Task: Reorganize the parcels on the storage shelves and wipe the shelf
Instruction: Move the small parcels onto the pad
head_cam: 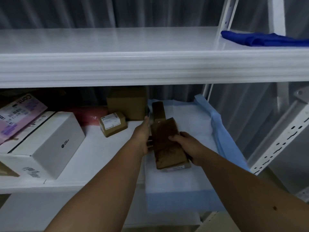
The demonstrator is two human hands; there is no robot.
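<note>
while gripped by both hands (pixel 167 144), brown parcel (pixel 168 148) lengthwise toward the shelf (pixel 103 151) back

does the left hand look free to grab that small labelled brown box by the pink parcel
Probably not yet: the left hand is holding the brown parcel with the right hand. The path to the small box looks clear.

White metal shelving (pixel 150 67); royal-blue crumpled cloth (pixel 264 39); pale-blue and white sheet liner (pixel 222 136); dark-brown flat cardboard parcel (pixel 167 144); tan small labelled carton (pixel 112 123); white rectangular box (pixel 56 143), black edge line; pink-lilac printed package (pixel 20 113).
</note>
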